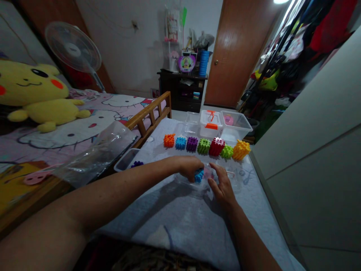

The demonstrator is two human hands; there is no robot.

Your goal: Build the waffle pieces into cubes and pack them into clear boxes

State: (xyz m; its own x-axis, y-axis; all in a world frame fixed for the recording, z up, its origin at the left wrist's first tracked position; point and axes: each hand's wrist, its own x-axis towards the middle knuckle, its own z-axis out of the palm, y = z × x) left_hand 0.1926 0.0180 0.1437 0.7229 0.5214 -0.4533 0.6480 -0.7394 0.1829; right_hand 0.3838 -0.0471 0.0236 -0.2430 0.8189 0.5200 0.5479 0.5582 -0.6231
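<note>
My left hand (189, 167) is closed around blue interlocking toy blocks (199, 176), above a low clear plastic box (184, 183). Close by on the right, my right hand (223, 185) has its fingers apart, with the fingertips at the box's far side and nothing visible in them. Behind both hands stands a row of block stacks: orange (169, 140), light blue (181, 143), purple (192, 144), green (203, 146), dark red (217, 147), lime (226, 152) and yellow (241, 149). My left fingers partly hide the blue blocks.
Past the row are a lidded box with an orange handle (211, 126) and an open clear bin (237, 126). A clear tray (124, 161) with purple pieces lies left, partly behind my forearm. A wooden bed rail (143, 120) borders the left; a white cabinet (316, 158) borders the right.
</note>
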